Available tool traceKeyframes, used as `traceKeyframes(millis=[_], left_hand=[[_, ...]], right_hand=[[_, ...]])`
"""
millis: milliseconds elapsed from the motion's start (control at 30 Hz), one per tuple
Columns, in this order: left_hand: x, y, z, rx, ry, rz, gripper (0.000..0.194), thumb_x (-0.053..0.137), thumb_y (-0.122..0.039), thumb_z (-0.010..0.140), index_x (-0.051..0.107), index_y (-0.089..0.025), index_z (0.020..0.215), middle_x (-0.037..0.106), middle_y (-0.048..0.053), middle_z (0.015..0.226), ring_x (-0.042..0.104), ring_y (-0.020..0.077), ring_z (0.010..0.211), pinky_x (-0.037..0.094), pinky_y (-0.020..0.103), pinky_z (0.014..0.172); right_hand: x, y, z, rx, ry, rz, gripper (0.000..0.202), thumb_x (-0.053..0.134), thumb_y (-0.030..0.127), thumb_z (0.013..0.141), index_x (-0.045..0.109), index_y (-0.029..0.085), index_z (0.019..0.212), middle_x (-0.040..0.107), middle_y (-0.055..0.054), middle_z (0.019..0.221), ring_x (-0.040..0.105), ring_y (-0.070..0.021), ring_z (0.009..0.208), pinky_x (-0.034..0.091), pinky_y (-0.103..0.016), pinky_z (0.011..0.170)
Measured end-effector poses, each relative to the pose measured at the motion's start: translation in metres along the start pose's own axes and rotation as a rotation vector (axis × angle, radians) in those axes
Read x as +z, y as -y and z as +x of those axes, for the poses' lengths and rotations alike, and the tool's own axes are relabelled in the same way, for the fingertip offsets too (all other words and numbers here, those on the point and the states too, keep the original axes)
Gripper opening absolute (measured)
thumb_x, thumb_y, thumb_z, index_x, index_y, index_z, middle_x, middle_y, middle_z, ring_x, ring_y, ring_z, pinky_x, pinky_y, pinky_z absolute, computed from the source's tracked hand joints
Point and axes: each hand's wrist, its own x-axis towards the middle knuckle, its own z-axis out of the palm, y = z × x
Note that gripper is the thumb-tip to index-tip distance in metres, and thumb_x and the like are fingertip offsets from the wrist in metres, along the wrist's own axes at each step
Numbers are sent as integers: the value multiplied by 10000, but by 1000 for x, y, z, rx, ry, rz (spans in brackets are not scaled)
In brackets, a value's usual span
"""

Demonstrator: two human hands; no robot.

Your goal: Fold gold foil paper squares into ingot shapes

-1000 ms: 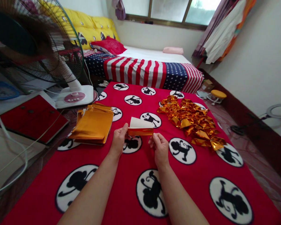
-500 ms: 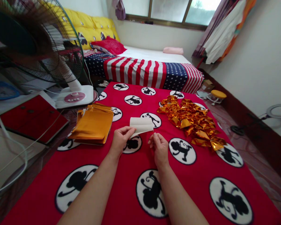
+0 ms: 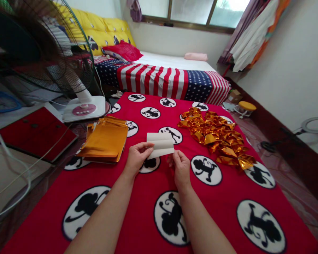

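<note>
A sheet of paper (image 3: 161,144), whitish on the side facing me and creased across, is held up over the red cloth. My left hand (image 3: 137,157) pinches its left edge between thumb and fingers. At the lower right corner, my right hand (image 3: 180,165) is closed with thumb and forefinger on the sheet. To the left lies a stack of gold foil paper sheets (image 3: 104,141). Over on the right is a heap of folded gold foil pieces (image 3: 214,135). The sheet's far side is hidden from me.
The red cloth (image 3: 137,215) with monkey circles covers the surface before me. A standing fan (image 3: 84,106) is at the left, beside a red panel (image 3: 37,130). Beyond is a bed with a striped cover (image 3: 159,81). A yellow stool (image 3: 247,106) stands at the right.
The paper's lower flap has been folded down toward me, so more of its whitish face shows. My right hand has shifted very slightly; my left hand keeps its pinch.
</note>
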Motion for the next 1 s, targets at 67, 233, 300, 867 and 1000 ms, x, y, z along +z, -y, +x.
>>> traceKeyframes(millis=[67, 233, 300, 867, 1000], left_hand=[[0, 0, 0, -2, -1, 6, 306, 816, -295, 577, 768, -130, 831, 714, 33, 681, 607, 123, 591, 475, 210, 559], [0, 2, 0, 2, 16, -4, 349, 818, -305, 587, 758, -124, 879, 709, 32, 677, 607, 128, 582, 478, 216, 550], [-1, 3, 0, 7, 19, -2, 349, 817, -304, 595, 755, -124, 888, 706, 30, 675, 607, 128, 584, 473, 214, 546], [0, 4, 0, 25, 39, 36, 320, 795, -293, 617, 756, -123, 885, 704, 31, 670, 602, 125, 578, 454, 206, 532], [0, 5, 1, 28, 34, 40, 324, 797, -307, 621, 756, -124, 885, 720, 42, 705, 617, 132, 602, 464, 207, 544]], right_hand=[[0, -1, 0, 1, -5, 4, 353, 586, 445, 899, 559, 187, 659, 552, 30, 583, 434, -83, 496, 321, -216, 484], [-1, -2, 0, 1, -19, 11, 381, 577, 484, 896, 561, 186, 659, 553, 26, 583, 435, -85, 493, 322, -219, 477], [-1, -2, 0, 8, -30, 22, 386, 569, 492, 898, 562, 187, 661, 557, 26, 583, 435, -86, 489, 318, -220, 471], [-2, -3, -1, 20, -4, 83, 322, 598, 444, 891, 575, 188, 697, 562, 31, 601, 440, -81, 502, 315, -209, 477], [-2, -2, -1, 34, -3, 63, 287, 627, 413, 865, 566, 191, 694, 567, 37, 590, 442, -81, 497, 326, -208, 488]])
